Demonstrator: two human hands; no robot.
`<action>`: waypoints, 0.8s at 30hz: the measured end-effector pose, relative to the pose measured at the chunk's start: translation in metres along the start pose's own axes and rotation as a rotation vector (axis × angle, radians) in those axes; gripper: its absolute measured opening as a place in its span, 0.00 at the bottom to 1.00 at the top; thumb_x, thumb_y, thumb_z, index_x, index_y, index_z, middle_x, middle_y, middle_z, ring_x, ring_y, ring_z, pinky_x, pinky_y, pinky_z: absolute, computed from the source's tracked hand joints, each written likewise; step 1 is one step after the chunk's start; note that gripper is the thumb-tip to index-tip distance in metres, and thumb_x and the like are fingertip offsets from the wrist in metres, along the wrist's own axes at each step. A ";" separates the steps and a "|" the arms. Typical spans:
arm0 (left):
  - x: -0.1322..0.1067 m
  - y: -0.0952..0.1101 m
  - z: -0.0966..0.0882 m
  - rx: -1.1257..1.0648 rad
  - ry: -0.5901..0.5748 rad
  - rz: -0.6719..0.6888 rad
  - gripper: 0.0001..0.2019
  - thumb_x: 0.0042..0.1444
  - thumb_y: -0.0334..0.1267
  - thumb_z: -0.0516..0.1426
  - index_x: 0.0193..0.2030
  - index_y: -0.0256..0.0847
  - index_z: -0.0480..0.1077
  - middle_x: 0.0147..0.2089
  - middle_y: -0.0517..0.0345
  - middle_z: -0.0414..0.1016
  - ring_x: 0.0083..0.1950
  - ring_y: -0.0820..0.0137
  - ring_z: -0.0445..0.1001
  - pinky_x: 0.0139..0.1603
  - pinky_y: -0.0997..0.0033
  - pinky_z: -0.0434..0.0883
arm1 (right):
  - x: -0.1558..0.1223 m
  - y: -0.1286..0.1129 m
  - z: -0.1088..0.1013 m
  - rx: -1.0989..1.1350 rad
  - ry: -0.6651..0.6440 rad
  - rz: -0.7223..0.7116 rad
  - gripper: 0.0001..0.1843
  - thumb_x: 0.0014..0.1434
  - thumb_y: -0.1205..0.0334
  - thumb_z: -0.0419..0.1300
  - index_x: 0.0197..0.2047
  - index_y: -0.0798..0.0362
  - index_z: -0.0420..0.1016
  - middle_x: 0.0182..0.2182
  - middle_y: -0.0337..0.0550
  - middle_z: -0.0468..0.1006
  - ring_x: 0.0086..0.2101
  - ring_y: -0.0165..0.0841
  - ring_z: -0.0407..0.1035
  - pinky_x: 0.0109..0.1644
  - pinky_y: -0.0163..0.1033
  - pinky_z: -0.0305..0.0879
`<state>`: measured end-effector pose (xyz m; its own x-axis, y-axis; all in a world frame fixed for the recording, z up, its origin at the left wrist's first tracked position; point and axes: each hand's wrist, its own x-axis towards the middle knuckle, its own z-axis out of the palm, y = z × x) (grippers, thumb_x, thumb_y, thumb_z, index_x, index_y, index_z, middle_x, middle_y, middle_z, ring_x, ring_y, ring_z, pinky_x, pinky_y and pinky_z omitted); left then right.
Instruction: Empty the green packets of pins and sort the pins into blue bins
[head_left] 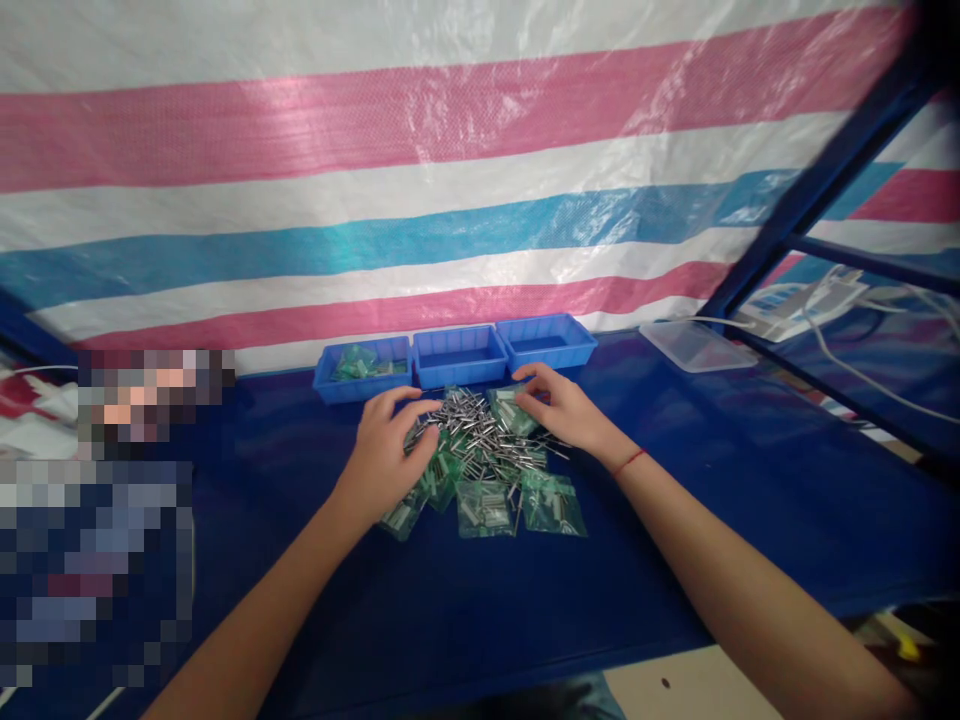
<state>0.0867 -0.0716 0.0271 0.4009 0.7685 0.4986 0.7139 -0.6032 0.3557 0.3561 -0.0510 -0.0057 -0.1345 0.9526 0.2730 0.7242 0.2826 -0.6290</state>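
Observation:
A heap of small silvery metal pins (480,435) lies on the dark blue table (675,500), mixed with several small green plastic bags (517,505) of the same pins. My left hand (386,450) rests on the heap's left edge, fingers curled over pins and a bag. My right hand (562,405) lies on the heap's right side, fingers bent and spread over a green bag. Whether either hand grips anything is not clear.
Three blue trays stand in a row behind the heap: the left tray (362,369) holds green bags, the middle tray (459,355) and right tray (546,342) look bare. A clear plastic lid (697,345) lies at right. A striped tarp hangs behind. A blue frame (810,190) rises right.

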 end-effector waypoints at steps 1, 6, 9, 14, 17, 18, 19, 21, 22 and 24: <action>-0.004 0.005 0.002 -0.033 -0.032 0.009 0.12 0.61 0.38 0.54 0.49 0.45 0.72 0.55 0.50 0.69 0.59 0.59 0.66 0.62 0.54 0.62 | -0.001 -0.001 -0.002 -0.001 -0.002 -0.005 0.16 0.61 0.61 0.51 0.52 0.54 0.66 0.34 0.42 0.79 0.33 0.34 0.72 0.40 0.37 0.65; -0.012 0.014 0.008 -0.103 -0.075 -0.001 0.11 0.61 0.37 0.54 0.48 0.45 0.73 0.54 0.50 0.70 0.58 0.59 0.67 0.61 0.53 0.64 | -0.006 -0.002 -0.004 -0.121 0.016 -0.013 0.19 0.63 0.63 0.50 0.56 0.56 0.66 0.38 0.48 0.82 0.36 0.40 0.75 0.42 0.41 0.65; -0.014 0.013 0.010 -0.120 -0.074 -0.007 0.11 0.61 0.36 0.54 0.49 0.44 0.72 0.53 0.50 0.70 0.58 0.60 0.67 0.61 0.54 0.64 | -0.007 -0.001 -0.004 -0.210 0.040 -0.039 0.17 0.64 0.64 0.49 0.54 0.55 0.69 0.41 0.51 0.81 0.41 0.43 0.76 0.45 0.42 0.65; -0.020 0.015 0.010 -0.165 -0.084 -0.012 0.12 0.62 0.35 0.53 0.51 0.42 0.71 0.53 0.50 0.71 0.58 0.61 0.67 0.61 0.55 0.63 | -0.011 -0.006 -0.006 -0.127 0.150 -0.072 0.10 0.63 0.63 0.52 0.45 0.52 0.72 0.39 0.46 0.81 0.41 0.41 0.76 0.46 0.41 0.67; -0.021 0.020 0.013 -0.260 -0.091 -0.066 0.14 0.62 0.37 0.53 0.54 0.42 0.69 0.54 0.49 0.71 0.57 0.61 0.69 0.60 0.56 0.66 | -0.018 -0.025 -0.004 0.066 0.364 -0.121 0.10 0.64 0.61 0.52 0.45 0.52 0.72 0.37 0.44 0.81 0.36 0.37 0.76 0.42 0.39 0.70; -0.021 0.023 0.015 -0.321 -0.091 -0.095 0.16 0.62 0.38 0.53 0.56 0.41 0.67 0.55 0.48 0.71 0.56 0.61 0.70 0.57 0.57 0.68 | -0.021 -0.035 -0.002 0.112 0.408 -0.142 0.10 0.64 0.61 0.52 0.45 0.51 0.72 0.37 0.44 0.80 0.36 0.36 0.76 0.41 0.38 0.70; -0.021 0.025 0.017 -0.399 -0.089 -0.127 0.18 0.61 0.40 0.55 0.58 0.41 0.65 0.57 0.47 0.70 0.54 0.62 0.72 0.54 0.60 0.71 | -0.025 -0.045 0.001 0.146 0.422 -0.172 0.11 0.65 0.61 0.52 0.46 0.51 0.72 0.39 0.44 0.80 0.36 0.35 0.76 0.41 0.38 0.71; -0.021 0.031 0.023 -0.559 -0.094 -0.189 0.24 0.58 0.42 0.57 0.61 0.41 0.62 0.58 0.46 0.69 0.49 0.64 0.75 0.45 0.65 0.75 | -0.033 -0.064 0.008 0.193 0.352 -0.264 0.11 0.65 0.62 0.52 0.47 0.50 0.73 0.41 0.44 0.80 0.39 0.34 0.75 0.44 0.38 0.71; -0.022 0.033 0.025 -0.620 -0.103 -0.218 0.25 0.57 0.43 0.59 0.60 0.41 0.63 0.56 0.47 0.71 0.46 0.65 0.76 0.42 0.68 0.75 | -0.036 -0.073 0.012 0.209 0.291 -0.319 0.11 0.65 0.63 0.52 0.47 0.49 0.74 0.43 0.43 0.80 0.42 0.35 0.75 0.47 0.39 0.70; -0.022 0.036 0.027 -0.701 -0.131 -0.294 0.21 0.56 0.45 0.60 0.55 0.41 0.68 0.47 0.52 0.75 0.39 0.67 0.76 0.35 0.71 0.75 | -0.042 -0.084 0.021 0.296 0.198 -0.343 0.12 0.65 0.63 0.53 0.48 0.48 0.73 0.43 0.43 0.80 0.43 0.35 0.75 0.49 0.40 0.70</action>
<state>0.1191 -0.1044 0.0080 0.3468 0.9108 0.2238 0.2886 -0.3307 0.8985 0.2866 -0.1127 0.0203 -0.1798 0.7671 0.6158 0.4333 0.6238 -0.6505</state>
